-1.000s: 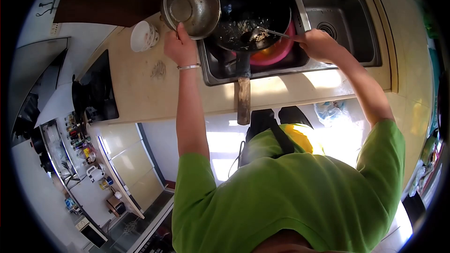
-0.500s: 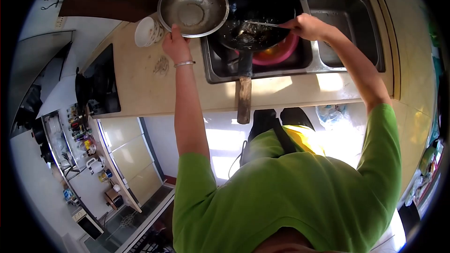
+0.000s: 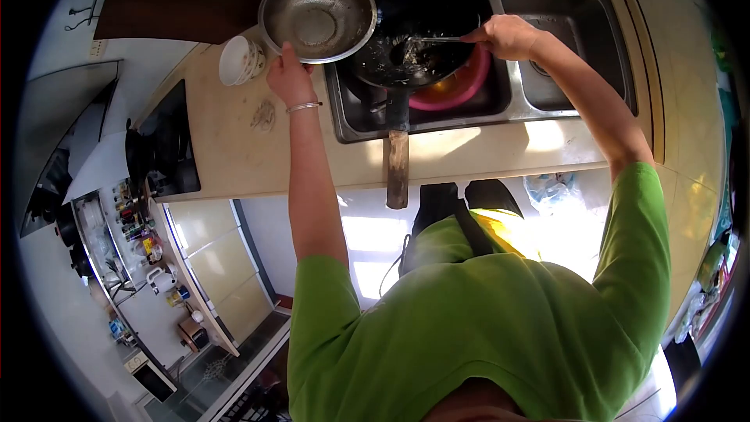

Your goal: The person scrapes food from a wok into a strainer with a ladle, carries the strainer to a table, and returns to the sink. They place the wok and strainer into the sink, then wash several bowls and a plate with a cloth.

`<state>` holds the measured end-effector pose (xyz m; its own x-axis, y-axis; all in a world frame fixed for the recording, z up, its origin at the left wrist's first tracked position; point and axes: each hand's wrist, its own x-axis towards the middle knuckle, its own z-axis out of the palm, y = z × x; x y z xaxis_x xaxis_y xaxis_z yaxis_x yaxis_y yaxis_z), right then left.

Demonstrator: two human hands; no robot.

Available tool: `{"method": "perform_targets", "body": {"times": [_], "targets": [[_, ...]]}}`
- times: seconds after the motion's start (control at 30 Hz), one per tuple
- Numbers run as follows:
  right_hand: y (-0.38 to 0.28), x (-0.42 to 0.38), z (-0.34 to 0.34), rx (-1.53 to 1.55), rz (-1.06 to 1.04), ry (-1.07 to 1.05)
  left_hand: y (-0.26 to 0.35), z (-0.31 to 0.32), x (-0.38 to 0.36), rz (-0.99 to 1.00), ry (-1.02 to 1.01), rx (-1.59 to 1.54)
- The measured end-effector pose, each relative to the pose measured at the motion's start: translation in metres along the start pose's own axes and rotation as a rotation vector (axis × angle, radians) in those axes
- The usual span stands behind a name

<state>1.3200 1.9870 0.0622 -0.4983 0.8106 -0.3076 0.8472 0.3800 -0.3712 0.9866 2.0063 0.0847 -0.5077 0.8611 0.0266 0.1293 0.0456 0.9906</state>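
From the head camera we see the left hand (image 3: 287, 78) with its grip closed on the near rim of a steel bowl (image 3: 317, 16), held above the tabletop (image 3: 234, 148) at the left edge of the sink (image 3: 578, 47). The right hand (image 3: 508, 35) has its grip closed round a metal spoon (image 3: 426, 41), whose tip lies inside the black wok (image 3: 410, 27). The wok sits over a pink basin (image 3: 457, 90) in the sink, its wooden handle (image 3: 397, 168) pointing towards us. A white bowl (image 3: 238, 60) stands just left of the steel bowl.

A green short-sleeved shirt (image 3: 484, 320), with a thin silver bracelet (image 3: 304, 107) on the left wrist.
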Motion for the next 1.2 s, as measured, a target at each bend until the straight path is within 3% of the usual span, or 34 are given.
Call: {"method": "perform_targets", "body": {"times": [0.17,0.27,0.37,0.53,0.67,0.77,0.83,0.87,0.93,0.97,1.03,1.07,1.1,1.13,1.17,1.2], "targets": [[0.0,-0.035,-0.018,-0.09,-0.001,-0.072,-0.003,0.005,-0.003,0.072,-0.006,0.078],[-0.002,-0.038,-0.02,0.02,-0.143,0.06,-0.003,0.008,-0.004,0.086,0.005,0.128],[-0.016,-0.033,-0.015,0.051,-0.171,0.047,-0.006,0.008,-0.002,0.091,-0.011,0.088],[-0.003,-0.044,-0.027,-0.193,-0.112,0.008,-0.002,0.01,-0.003,0.087,-0.034,0.118],[-0.012,-0.044,-0.017,-0.145,-0.201,0.106,-0.006,0.01,-0.001,0.134,-0.033,0.115],[-0.01,-0.047,-0.012,-0.169,-0.11,0.035,-0.008,0.005,0.004,0.047,-0.058,0.009],[-0.001,-0.055,-0.015,-0.181,-0.085,0.046,-0.009,0.0,0.008,-0.2,-0.066,-0.224],[0.004,-0.058,-0.014,-0.19,-0.05,0.056,-0.014,-0.003,0.012,-0.197,-0.069,-0.218],[0.007,-0.062,-0.005,-0.085,-0.021,0.125,-0.022,-0.008,0.021,-0.637,-0.174,-0.663],[0.007,-0.063,0.0,0.02,0.004,0.189,-0.021,-0.008,0.019,-0.633,-0.184,-0.652],[0.0,-0.066,0.009,0.171,0.089,0.212,-0.022,-0.008,0.01,-1.002,-0.297,-1.002],[-0.004,-0.068,0.016,0.311,0.167,0.223,-0.025,-0.007,0.003,-1.0,-0.309,-0.984],[-0.005,-0.07,0.027,0.41,0.17,0.28,-0.03,-0.004,-0.005,-1.056,-0.311,-1.156],[-0.006,-0.071,0.042,0.488,0.113,0.396,-0.035,-0.001,-0.012,-1.111,-0.309,-1.328],[-0.008,-0.074,0.053,0.566,0.057,0.51,-0.037,0.004,-0.02,-1.116,-0.317,-1.308],[-0.013,-0.079,0.057,0.58,0.067,0.519,-0.04,0.008,-0.028,-1.198,-0.347,-1.414]]}}
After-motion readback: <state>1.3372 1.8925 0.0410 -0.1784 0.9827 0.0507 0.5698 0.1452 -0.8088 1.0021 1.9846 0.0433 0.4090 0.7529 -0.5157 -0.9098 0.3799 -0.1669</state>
